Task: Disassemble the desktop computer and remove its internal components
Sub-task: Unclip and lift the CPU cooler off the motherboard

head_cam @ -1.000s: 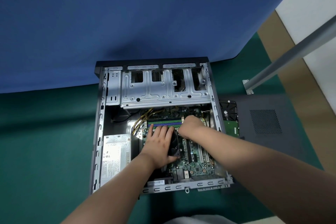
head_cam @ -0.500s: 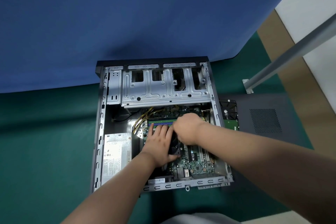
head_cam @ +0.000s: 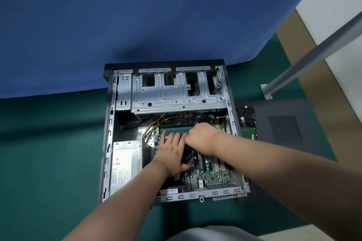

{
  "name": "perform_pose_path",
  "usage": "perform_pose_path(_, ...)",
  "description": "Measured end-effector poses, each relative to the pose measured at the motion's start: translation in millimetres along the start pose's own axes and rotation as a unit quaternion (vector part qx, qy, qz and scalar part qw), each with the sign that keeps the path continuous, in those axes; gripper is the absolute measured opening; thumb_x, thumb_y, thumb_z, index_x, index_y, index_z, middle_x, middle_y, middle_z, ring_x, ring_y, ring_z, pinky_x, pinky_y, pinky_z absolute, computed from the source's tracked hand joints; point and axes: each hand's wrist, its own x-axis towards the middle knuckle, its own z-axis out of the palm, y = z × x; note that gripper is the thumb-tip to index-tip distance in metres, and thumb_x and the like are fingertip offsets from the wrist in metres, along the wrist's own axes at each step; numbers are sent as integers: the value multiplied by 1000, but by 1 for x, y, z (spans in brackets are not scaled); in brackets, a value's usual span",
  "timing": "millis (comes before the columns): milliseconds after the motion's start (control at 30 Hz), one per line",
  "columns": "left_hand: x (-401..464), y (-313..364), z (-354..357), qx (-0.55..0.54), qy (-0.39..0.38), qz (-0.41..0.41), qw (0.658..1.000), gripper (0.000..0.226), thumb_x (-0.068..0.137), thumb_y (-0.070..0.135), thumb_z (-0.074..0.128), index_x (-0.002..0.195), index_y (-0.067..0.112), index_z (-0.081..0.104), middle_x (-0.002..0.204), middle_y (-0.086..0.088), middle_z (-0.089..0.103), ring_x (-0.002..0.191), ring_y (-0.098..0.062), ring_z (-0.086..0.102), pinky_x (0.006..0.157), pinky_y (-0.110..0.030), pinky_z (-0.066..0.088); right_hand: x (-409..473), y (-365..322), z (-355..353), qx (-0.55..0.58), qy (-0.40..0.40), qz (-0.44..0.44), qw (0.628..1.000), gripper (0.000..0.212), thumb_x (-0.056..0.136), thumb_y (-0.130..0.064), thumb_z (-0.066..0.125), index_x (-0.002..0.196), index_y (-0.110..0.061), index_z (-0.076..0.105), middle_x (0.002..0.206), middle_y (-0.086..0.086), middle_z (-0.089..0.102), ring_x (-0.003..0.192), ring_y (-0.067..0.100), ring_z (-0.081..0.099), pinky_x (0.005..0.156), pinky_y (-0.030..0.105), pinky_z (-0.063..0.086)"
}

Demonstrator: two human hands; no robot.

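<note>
Inside the open computer case [head_cam: 109, 123], the left hand [head_cam: 172, 154] lies flat, fingers [head_cam: 177, 139] spread, on the black CPU cooler fan [head_cam: 189, 157]. The right hand [head_cam: 203, 139] curls at its far edge; what it pinches is hidden. Best to free each fastener evenly, then lift straight off the motherboard [head_cam: 211, 174].

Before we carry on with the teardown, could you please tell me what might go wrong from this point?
Both hands crowd the black cooler fan: the left hand lies over it, the right hand works at its far edge, so a slip could strike the memory sticks beside it. The yellow cable bundle hangs close by and could snag. Bare fingers also touch the motherboard, risking static.
</note>
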Motion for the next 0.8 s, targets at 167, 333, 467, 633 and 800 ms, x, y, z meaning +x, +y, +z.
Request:
perform_pose_path(167,-1,1,0,-12,4,-3,1000,103,75,78,40,147,13,5,143,-7,24,133,-28,21,115,-52,-1,-11,1,9,11,50,18,999,28,88,-4,51,114,-11,54,94,2,65,74,24,56,59,31,36)
perform_pose_path(333,-1,0,1,-22,9,-4,1000,103,75,78,43,147,15,5,144,-6,23,134,-27,19,114,-50,-4,-38,-3,41,302,124,198,924,18,91,-18,47,106,-15,56,96,6,66,90,26,63,74,36,52)
perform_pose_path(467,-1,0,1,-30,10,-5,999,103,74,77,45,147,16,5,143,-5,23,134,-27,20,114,-49,-5,-54,-22,61,379,170,240,878,18,92,-20,50,108,-19,58,92,1,67,79,18,62,71,34,54)
perform_pose_path(633,-1,0,2,-33,9,-4,999,103,74,77,46,147,16,6,143,-5,24,134,-26,21,115,-49,-3,-57,-42,75,387,172,259,868,9,94,-24,50,100,-20,55,87,-2,67,70,15,61,64,33,53)
perform_pose_path(800,-1,0,1,-40,12,-6,999,102,73,75,49,146,16,7,141,-6,26,132,-27,22,115,-49,-2,-57,-43,74,372,200,268,866,11,94,-27,50,93,-20,59,84,-4,66,73,15,62,67,32,53)
